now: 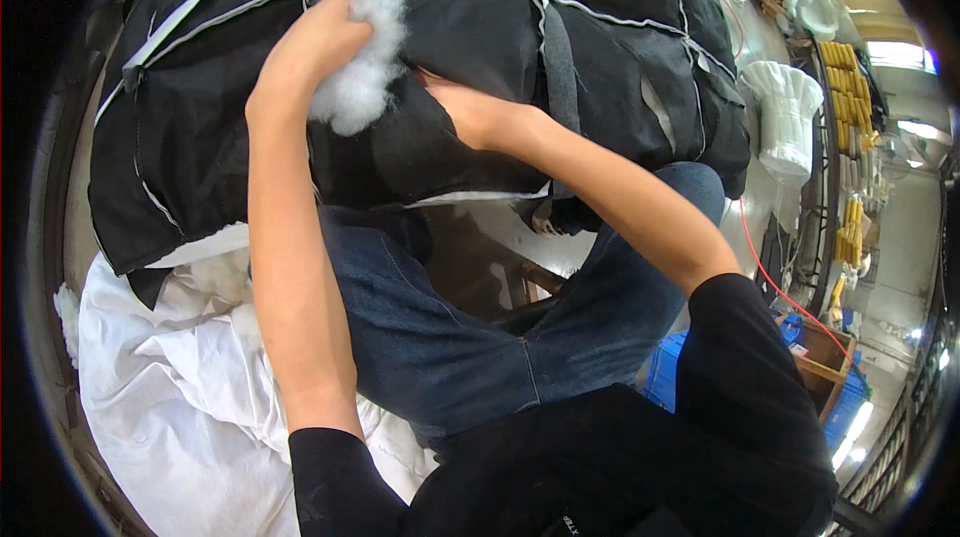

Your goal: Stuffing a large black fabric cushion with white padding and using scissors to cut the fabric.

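A big black fabric cover [470, 37] with white piped seams lies in front of my knees. My left hand [325, 35] is closed on a tuft of white fibre stuffing [365, 77], which hangs down over the black cloth. To the right of it, my right hand [450, 102] reaches into an opening in the cover. Its fingers are hidden under the black cloth, so I cannot see whether they hold anything.
White cloth [180, 377] with loose stuffing lies at my left. On the right are a white wrapped bundle [785, 122], a shelf with yellow rolls [848, 97], a red hose [765, 272], a blue crate [665, 367] and a wooden box [825, 357].
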`<state>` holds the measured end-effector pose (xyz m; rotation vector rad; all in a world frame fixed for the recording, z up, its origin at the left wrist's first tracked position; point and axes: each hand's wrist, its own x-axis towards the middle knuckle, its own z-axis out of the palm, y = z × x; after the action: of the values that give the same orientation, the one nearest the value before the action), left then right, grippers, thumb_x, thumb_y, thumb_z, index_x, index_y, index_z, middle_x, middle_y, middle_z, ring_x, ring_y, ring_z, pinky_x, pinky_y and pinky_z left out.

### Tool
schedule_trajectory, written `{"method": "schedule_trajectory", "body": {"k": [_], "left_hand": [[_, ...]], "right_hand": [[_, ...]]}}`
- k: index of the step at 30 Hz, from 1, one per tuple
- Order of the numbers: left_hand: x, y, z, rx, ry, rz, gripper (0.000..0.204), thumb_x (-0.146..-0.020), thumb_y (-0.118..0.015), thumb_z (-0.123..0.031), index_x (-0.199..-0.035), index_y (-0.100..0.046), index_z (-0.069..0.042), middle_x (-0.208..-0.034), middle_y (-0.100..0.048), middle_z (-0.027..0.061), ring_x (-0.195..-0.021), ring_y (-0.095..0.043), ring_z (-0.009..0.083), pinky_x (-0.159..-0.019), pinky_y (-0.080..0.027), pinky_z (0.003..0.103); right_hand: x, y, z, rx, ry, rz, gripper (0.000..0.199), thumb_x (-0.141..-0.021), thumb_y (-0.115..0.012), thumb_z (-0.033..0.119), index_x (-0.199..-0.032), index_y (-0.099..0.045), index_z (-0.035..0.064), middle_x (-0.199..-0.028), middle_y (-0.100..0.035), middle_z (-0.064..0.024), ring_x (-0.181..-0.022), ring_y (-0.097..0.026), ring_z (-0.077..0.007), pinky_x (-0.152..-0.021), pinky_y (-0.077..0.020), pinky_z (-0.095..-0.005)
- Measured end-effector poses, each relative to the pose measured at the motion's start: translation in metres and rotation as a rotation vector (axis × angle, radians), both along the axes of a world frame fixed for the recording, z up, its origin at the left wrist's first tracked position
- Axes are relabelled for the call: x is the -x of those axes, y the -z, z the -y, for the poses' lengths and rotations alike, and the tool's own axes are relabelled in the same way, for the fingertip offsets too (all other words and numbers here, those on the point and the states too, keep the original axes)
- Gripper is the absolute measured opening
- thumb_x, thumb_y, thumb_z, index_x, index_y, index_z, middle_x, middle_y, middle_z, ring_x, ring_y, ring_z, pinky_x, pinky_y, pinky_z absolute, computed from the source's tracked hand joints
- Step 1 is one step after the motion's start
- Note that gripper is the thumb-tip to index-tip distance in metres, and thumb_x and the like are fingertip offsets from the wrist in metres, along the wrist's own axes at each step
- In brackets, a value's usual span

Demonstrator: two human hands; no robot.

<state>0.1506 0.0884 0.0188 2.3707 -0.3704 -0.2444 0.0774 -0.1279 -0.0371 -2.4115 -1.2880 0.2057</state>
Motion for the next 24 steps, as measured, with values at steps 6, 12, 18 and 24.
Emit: {"method": "schedule_trajectory", "body": {"k": [6, 12, 18, 24], "left_hand": [[0.003, -0.009, 0.001, -0.039, -0.013, 0.010, 0.030, -0.075, -0.052, -0.013, -0.097, -0.064, 0.004, -0.078, -0.066, 0.0120, -0.070, -0.061, 0.0192, -0.068, -0.048, 0.034], [-0.008, 0.005, -0.007, -0.075, -0.092, 0.119, 0.030, -0.076, -0.052, -0.013, -0.097, -0.064, 0.004, -0.080, -0.066, 0.0138, -0.070, -0.062, 0.0233, -0.069, -0.049, 0.036], [-0.009, 0.005, 0.005, -0.168, -0.005, 0.009, 0.031, -0.077, -0.053, -0.014, -0.099, -0.064, 0.004, -0.084, -0.068, 0.0170, -0.075, -0.065, 0.0277, -0.074, -0.051, 0.038], [-0.010, 0.012, 0.005, -0.197, 0.046, -0.072, 0.035, -0.075, -0.051, -0.014, -0.103, -0.064, 0.004, -0.090, -0.069, 0.0197, -0.082, -0.067, 0.0305, -0.078, -0.051, 0.039]], "right_hand": [[0.008, -0.023, 0.004, -0.386, 0.223, -0.028, 0.070, -0.075, -0.044, -0.005, -0.143, -0.028, -0.0108, -0.139, -0.040, -0.0333, -0.130, -0.039, -0.0432, -0.110, -0.0301, -0.0398], [-0.013, -0.008, -0.045, -0.344, 0.583, -0.495, 0.057, -0.094, -0.031, 0.019, -0.144, -0.028, -0.0099, -0.150, -0.030, -0.0224, -0.138, -0.031, -0.0330, -0.117, -0.0192, -0.0389], [-0.039, 0.073, -0.048, 0.340, 0.419, 0.184, 0.052, -0.101, -0.029, 0.030, -0.141, -0.035, -0.0025, -0.148, -0.036, -0.0149, -0.135, -0.035, -0.0258, -0.115, -0.0224, -0.0359], [-0.046, 0.071, -0.053, 0.504, 0.157, 0.486, 0.044, -0.099, -0.039, 0.029, -0.133, -0.047, 0.0028, -0.137, -0.049, -0.0109, -0.125, -0.045, -0.0208, -0.107, -0.0327, -0.0339]]}}
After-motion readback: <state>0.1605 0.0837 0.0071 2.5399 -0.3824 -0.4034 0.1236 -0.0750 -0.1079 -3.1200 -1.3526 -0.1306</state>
